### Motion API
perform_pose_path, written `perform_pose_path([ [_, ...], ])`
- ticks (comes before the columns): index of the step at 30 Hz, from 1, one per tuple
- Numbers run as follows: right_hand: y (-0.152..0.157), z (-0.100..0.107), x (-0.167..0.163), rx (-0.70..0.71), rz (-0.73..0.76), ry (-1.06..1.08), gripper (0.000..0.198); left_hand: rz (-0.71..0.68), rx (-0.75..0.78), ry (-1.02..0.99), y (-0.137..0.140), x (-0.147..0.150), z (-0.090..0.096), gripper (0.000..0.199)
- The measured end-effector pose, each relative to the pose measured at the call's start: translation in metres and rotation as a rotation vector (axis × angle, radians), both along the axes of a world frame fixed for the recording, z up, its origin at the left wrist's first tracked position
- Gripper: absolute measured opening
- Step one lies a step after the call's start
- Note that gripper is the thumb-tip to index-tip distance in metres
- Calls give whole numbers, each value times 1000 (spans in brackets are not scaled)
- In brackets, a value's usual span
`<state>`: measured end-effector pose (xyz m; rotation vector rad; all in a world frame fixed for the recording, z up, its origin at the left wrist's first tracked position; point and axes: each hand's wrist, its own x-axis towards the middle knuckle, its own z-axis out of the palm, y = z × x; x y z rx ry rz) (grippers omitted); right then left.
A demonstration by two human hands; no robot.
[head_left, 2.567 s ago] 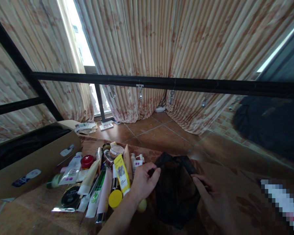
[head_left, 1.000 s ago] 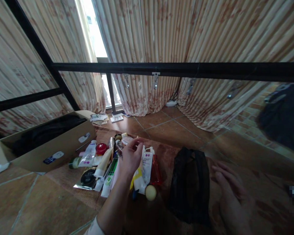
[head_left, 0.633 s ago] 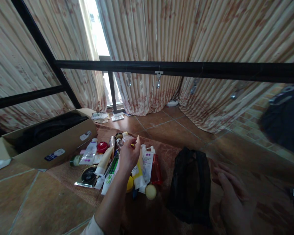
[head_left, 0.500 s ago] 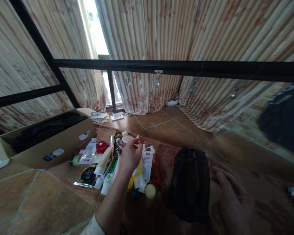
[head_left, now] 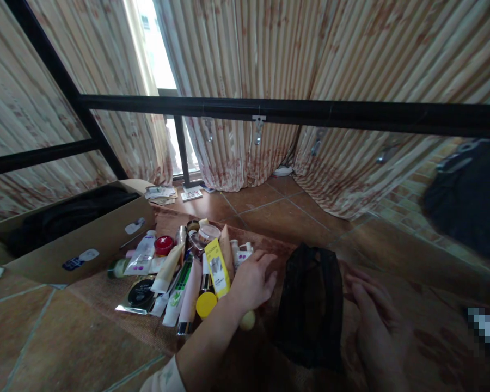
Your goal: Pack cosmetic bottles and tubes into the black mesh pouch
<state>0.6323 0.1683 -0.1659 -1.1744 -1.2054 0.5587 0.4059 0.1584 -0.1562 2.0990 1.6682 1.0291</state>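
Observation:
My left hand [head_left: 253, 280] is over the right end of a spread of toiletries, its fingers curled down; whatever lies in or under them is hidden. White tubes with purple marks [head_left: 242, 255] show just behind it. Left of the wrist lie a yellow packet [head_left: 217, 268], a yellow round cap [head_left: 206, 305] and a pink tube [head_left: 190, 291]. A clear round container [head_left: 209, 234] rests at the back of the spread. My right hand [head_left: 373, 310] pinches the right edge of a black mesh bag [head_left: 310, 310], which stands with its top loose.
A cardboard box [head_left: 102, 239] with black contents stands at the left. The toiletries lie on a brown cloth [head_left: 147, 326] over floor tiles. A black metal rail [head_left: 289, 109] crosses in front of striped curtains [head_left: 261, 54]. Papers [head_left: 161, 193] lie behind the box.
My left hand has let go of the clear round container and moved right and towards me, over the right end of the toiletries. My right hand stays at the bag. The view has shifted slightly.

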Motion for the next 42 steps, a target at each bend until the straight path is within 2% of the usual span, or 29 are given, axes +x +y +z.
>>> perform_pose_path([
  [4,1,0,1,-33,2,45,20,70,-76,72,4,3,-12,40],
  [8,2,2,0,-37,-6,38,21,141,-131,106,6,2,-16,42],
  [24,0,5,-1,-30,12,3,20,279,-228,290,5,4,-16,40],
  [31,1,4,0,-56,7,36,21,280,-239,392,4,8,-13,40],
  [36,2,4,-2,-44,4,43,20,274,-222,370,3,13,-13,38],
  [42,3,3,-4,-37,16,50,19,251,-210,253,5,20,-19,47],
])
